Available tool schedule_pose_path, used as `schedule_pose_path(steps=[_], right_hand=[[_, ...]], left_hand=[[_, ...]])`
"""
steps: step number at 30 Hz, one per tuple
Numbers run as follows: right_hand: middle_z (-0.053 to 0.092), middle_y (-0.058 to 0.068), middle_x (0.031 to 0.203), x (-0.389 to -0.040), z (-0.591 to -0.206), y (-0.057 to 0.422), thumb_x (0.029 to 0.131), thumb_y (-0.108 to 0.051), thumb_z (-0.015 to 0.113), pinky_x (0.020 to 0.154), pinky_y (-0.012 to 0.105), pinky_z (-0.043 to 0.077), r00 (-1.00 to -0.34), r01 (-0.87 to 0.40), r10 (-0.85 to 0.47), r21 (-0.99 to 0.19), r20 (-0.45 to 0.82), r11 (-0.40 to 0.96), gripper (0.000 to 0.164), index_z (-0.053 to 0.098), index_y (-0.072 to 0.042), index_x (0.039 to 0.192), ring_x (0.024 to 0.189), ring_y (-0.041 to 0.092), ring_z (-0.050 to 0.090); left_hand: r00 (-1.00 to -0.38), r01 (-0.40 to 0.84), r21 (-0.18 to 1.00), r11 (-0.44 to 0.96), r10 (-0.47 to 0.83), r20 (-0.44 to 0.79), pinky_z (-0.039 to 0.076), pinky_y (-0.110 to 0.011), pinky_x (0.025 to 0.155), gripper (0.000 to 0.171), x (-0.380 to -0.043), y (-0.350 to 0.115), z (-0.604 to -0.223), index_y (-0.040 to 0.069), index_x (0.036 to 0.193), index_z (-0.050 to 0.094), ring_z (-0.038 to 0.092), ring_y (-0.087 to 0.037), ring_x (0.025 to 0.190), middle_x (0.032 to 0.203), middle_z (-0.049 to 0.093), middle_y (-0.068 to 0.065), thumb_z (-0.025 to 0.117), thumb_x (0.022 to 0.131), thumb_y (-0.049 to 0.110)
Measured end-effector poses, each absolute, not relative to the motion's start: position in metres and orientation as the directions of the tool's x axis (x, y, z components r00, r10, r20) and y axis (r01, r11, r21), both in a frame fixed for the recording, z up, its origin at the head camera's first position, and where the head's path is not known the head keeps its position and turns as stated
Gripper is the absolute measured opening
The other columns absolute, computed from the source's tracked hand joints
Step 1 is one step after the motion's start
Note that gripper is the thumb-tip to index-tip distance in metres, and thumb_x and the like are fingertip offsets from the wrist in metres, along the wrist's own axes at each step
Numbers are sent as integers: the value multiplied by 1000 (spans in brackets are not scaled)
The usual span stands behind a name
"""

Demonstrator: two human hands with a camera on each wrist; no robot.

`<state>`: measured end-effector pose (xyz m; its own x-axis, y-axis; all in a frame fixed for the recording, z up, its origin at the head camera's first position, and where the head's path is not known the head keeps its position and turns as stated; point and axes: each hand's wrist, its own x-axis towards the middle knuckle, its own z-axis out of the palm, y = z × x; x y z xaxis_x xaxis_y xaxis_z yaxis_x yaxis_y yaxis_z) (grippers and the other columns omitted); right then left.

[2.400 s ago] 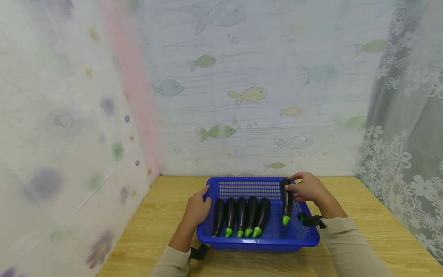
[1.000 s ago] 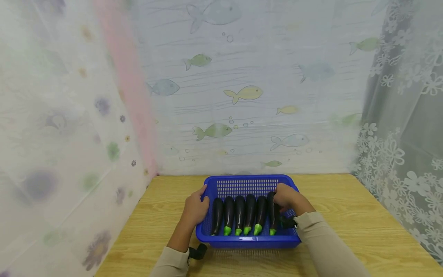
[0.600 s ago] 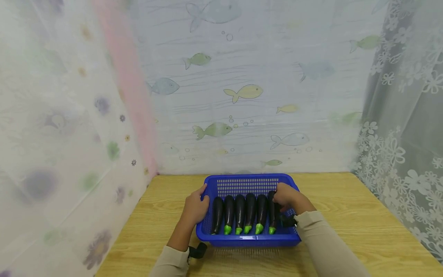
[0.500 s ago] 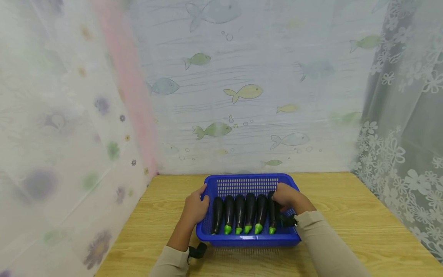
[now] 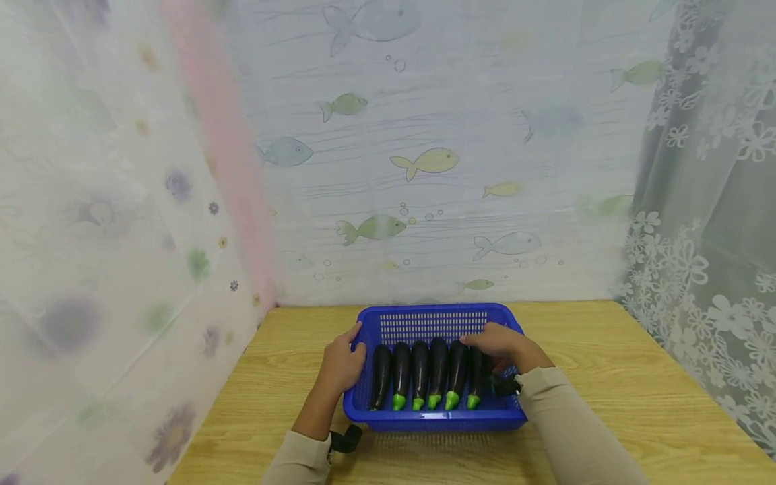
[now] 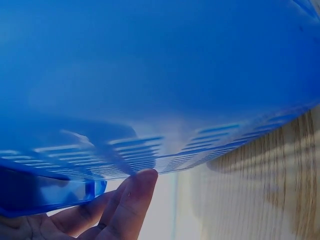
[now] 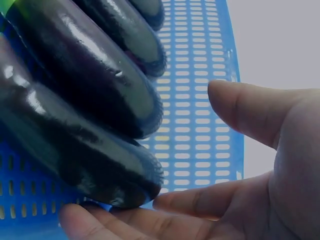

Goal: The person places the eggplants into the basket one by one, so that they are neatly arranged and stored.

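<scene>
Several dark purple eggplants with green caps lie side by side in a blue plastic basket (image 5: 436, 417). My left hand (image 5: 341, 364) grips the basket's left rim; in the left wrist view its fingers (image 6: 132, 200) reach up against the slotted outer wall. My right hand (image 5: 500, 343) is inside the basket at the right end of the row. In the right wrist view its fingers lie along the outer side of the last eggplant (image 7: 85, 150), and the thumb (image 7: 250, 110) stands away from it. In the head view this hand covers the upper part of that eggplant (image 5: 475, 377).
The basket stands on a wood-grain table (image 5: 291, 343). A wall covering with printed fish (image 5: 376, 227) rises behind it, a flowered sheet (image 5: 121, 269) hangs at the left, and a lace curtain (image 5: 697, 269) at the right. Each wrist wears a black camera mount (image 5: 347, 439).
My right hand brought the last eggplant from the basket's right rear down beside the row, then spread its thumb off it. That eggplant shifted slightly left. The left hand stayed on the rim.
</scene>
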<state>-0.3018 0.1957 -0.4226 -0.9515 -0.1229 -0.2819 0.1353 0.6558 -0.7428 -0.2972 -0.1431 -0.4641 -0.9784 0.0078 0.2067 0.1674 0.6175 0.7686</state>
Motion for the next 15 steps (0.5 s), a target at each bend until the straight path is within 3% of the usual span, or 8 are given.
schedule_pose_path(steps=[7,10,12,15], right_hand=[[56,29,133,-301,-422,195,102,-37,60,73,55,61,-953,129,-127,-746,-276,654,67,43,15,141,108,43,65],[54,29,132,-298,-416,196,102,-36,60,72,55,61,-958,97,-138,-738,-250,668,68,42,17,141,102,39,66],[53,31,133,-295,-410,199,102,-37,60,70,50,61,-965,53,-151,-719,-217,692,71,40,17,143,89,33,65],[54,34,138,-291,-397,210,102,-41,60,79,50,59,-975,-76,-192,-655,-108,752,74,41,16,146,93,32,66]], left_hand=[[-982,154,772,617,7,190,54,-52,93,55,-298,-145,-465,13,155,49,63,-32,113,152,53,-21,52,101,22],[-979,173,760,626,27,200,53,-55,98,54,-299,-146,-464,11,154,50,63,-36,122,151,54,-22,53,101,21],[-978,191,750,633,60,199,50,-58,103,54,-299,-147,-462,9,155,49,59,-41,130,151,54,-23,53,103,22],[-972,231,720,654,136,189,43,-60,111,57,-300,-155,-455,5,158,43,52,-45,138,156,49,-23,51,106,28]])
